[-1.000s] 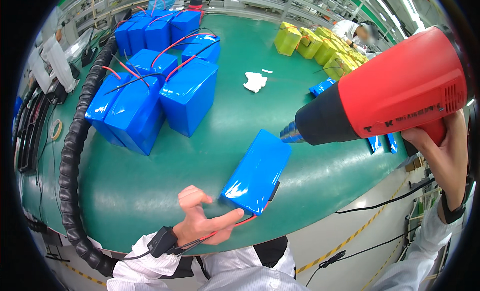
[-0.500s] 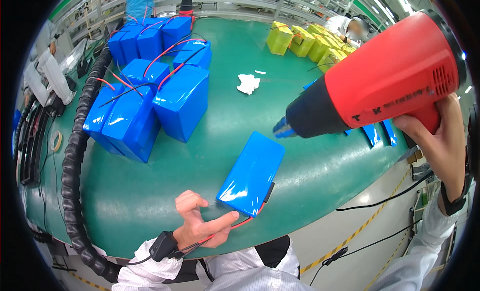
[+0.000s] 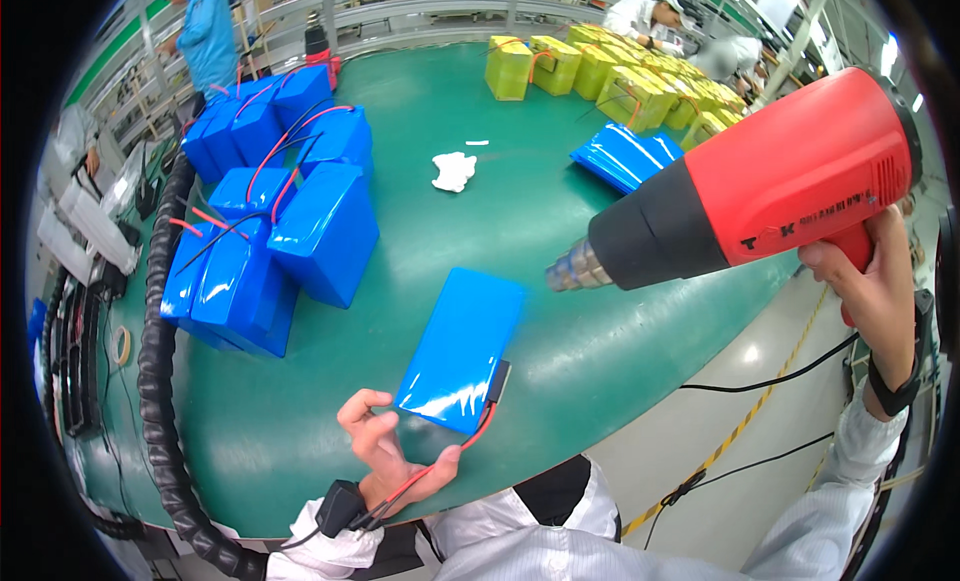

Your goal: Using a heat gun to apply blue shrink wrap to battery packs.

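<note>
My right hand (image 3: 868, 266) is closed round the handle of a red and black heat gun (image 3: 790, 181). Its metal nozzle points left, above and to the right of a blue-wrapped battery pack (image 3: 465, 336) that lies on the green table. Red and black wires (image 3: 440, 468) come out of the pack's near end, beside a small black piece on its right edge. At that near end is my left hand (image 3: 390, 456), thumb and fingers apart and slightly bent. The wires run across this hand toward the wrist; no firm grip on them shows.
Several wrapped blue packs (image 3: 325, 236) with wires stand at the left, beside a thick black ribbed hose (image 3: 155, 381). Yellow-green packs (image 3: 640, 96) stand far right, near blue wrap (image 3: 625, 156). A crumpled white scrap (image 3: 454, 171) lies mid-table. Other people work beyond.
The whole view has shifted, so the table's things sit further left. The heat gun's nozzle is lower relative to the pack. My left hand stays by the pack's near end.
</note>
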Tool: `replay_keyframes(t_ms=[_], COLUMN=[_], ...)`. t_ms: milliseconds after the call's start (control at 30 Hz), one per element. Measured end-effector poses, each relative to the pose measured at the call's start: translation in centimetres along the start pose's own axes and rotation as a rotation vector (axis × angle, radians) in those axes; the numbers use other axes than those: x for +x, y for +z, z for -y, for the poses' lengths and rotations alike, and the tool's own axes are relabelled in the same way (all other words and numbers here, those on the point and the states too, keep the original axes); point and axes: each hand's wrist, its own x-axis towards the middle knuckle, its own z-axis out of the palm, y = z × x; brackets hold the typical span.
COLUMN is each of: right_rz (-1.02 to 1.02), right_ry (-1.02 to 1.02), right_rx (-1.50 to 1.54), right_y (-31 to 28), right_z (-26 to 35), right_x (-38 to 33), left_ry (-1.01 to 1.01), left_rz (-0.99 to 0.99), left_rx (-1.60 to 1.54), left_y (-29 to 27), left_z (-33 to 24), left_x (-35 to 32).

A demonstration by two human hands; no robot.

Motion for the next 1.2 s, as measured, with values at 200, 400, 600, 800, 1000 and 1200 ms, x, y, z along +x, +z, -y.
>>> replay_keyframes(t_ms=[200, 400, 600, 800, 1000, 1200], right_rz=[-0.052, -0.077, -0.150, -0.116, -0.210, -0.105], right_ry=[-0.115, -0.024, 0.193, 0.264, 0.212, 0.259], right_rx=[0.084, 0.346, 0.429, 0.527, 0.610, 0.675], right_y=[0.6, 2.7, 4.7, 8.5, 13.7, 15.6], right_z=[-3.8, -8.3, -12.9, -15.4, -15.5, -15.1], right_x=[-3.2, -6.6, -10.8, -14.1, -15.9, -16.0], left_ry=[-0.130, -0.182, -0.258, -0.522, -0.530, -0.459], left_rz=[0.022, 0.102, 0.352, 0.450, 0.446, 0.471], left_rx=[0.034, 0.171, 0.047, 0.079, 0.163, 0.284], left_y=[1.6, -0.3, -6.4, -8.5, -7.3, -6.9], left_z=[-2.5, -3.1, 1.3, 4.7, 4.6, 3.2], left_x=[1.6, 3.5, 8.5, 12.4, 13.9, 14.4])
